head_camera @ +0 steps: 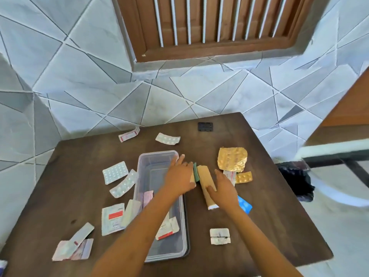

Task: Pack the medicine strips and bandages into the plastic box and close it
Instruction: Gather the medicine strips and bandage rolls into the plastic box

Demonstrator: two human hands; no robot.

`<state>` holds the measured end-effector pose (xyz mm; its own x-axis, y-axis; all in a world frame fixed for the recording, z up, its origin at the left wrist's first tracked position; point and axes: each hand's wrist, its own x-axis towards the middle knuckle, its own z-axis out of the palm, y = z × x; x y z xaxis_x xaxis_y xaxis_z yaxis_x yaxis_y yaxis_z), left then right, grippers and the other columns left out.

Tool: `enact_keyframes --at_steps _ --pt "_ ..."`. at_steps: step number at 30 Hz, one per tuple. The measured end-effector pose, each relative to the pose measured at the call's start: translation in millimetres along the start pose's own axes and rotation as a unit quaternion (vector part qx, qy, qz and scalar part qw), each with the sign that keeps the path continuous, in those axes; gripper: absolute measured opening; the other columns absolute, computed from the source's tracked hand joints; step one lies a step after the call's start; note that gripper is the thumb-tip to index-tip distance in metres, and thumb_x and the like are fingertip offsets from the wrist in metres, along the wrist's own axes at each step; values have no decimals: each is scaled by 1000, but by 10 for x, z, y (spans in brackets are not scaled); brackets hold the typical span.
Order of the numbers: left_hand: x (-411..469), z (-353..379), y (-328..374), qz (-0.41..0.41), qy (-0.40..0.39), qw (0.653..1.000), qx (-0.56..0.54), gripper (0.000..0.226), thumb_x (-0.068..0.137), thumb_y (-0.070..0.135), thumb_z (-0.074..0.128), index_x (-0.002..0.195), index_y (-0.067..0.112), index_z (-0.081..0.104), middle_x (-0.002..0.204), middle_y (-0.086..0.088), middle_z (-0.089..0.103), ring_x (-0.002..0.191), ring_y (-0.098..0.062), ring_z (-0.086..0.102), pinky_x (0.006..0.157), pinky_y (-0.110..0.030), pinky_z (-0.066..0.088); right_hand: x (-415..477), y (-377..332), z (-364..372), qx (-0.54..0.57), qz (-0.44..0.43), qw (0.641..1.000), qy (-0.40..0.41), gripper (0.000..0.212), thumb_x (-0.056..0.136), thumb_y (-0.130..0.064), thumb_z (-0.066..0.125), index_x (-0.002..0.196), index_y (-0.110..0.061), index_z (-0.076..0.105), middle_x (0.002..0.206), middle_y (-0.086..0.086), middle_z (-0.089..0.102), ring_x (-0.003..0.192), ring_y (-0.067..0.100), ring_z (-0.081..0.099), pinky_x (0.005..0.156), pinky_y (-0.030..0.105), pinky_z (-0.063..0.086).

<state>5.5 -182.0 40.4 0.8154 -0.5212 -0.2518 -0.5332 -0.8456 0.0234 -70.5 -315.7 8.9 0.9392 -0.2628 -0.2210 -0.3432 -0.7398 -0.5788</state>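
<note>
A clear plastic box (153, 162) stands open in the middle of the dark wooden table (259, 196), with a few strips inside. My left hand (179, 176) lies across the box's right rim, fingers resting on a green strip (196, 172). My right hand (223, 188) presses flat on a long tan bandage (205, 180) just right of the box. White blister strips (115, 172) lie left of the box. Gold foil strips (231, 159) lie to the right. A blue strip (244, 204) peeks out under my right wrist.
More strips lie at the far edge (167, 138) and at the near left corner (73, 248). A small silver strip (219, 236) sits near the front. A black square (205, 126) is at the table's back. A chair (329, 152) stands to the right.
</note>
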Motion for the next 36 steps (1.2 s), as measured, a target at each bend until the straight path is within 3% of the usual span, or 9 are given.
enact_keyframes --at_steps 3,6,9,12,15,18,20,28,36 --pt "279 5 67 19 -58 992 107 85 79 43 66 144 3 28 150 -14 38 148 -30 11 121 -44 -2 124 -2 51 -32 42 998 -30 67 89 -33 53 143 -7 22 146 11 40 131 27 42 103 35 37" --pt "457 66 82 11 -111 981 157 91 77 43 69 145 2 24 152 -14 34 147 -34 12 120 -47 -3 223 -31 118 -45 51 997 -37 63 83 -37 61 132 -5 37 132 14 52 121 29 50 95 37 42" --pt "536 102 67 10 -98 983 155 83 76 43 69 141 6 33 143 -12 45 139 -30 31 120 -46 0 262 -30 184 -39 56 997 -26 56 77 -36 66 121 -8 47 122 14 56 113 30 54 89 37 44" --pt "531 59 6 0 -38 995 91 70 74 40 69 130 8 44 130 -10 56 129 -27 42 121 -44 5 221 -10 159 -17 67 998 9 53 77 -32 65 122 -9 49 121 12 58 110 29 56 85 36 45" --pt "383 -208 -152 -21 40 999 -14 77 70 42 70 135 13 38 134 -9 53 126 -27 44 114 -42 23 172 -83 -6 -4 54 996 65 56 80 -32 62 130 -14 45 124 10 59 111 27 57 86 35 47" --pt "70 -531 -499 -71 69 977 -186 82 74 40 71 142 20 28 145 -7 41 129 -29 43 103 -41 39 189 -352 -194 1 -36 993 109 60 80 -31 64 134 -16 42 130 8 56 115 26 55 89 35 47" --pt "-128 -628 -771 -102 53 969 -217 83 76 38 71 144 21 25 149 -5 36 130 -28 44 102 -40 42 229 -616 -252 8 -86 991 101 60 81 -32 64 134 -15 43 132 8 55 115 26 55 90 34 46" --pt "-382 -240 -1138 -120 -8 986 -116 84 74 27 74 143 19 28 147 -6 38 127 -28 47 100 -40 45 441 -1413 256 -102 -103 989 -21 37 81 -20 57 116 -9 52 113 14 65 101 33 63 79 35 50" --pt "-149 -18 -1217 8 26 1000 -2 68 85 7 64 142 23 31 150 -10 30 132 -28 41 106 -36 44 664 -1431 484 -213 -140 967 -32 27 89 -10 50 116 -7 54 122 13 57 110 28 58 88 36 50"
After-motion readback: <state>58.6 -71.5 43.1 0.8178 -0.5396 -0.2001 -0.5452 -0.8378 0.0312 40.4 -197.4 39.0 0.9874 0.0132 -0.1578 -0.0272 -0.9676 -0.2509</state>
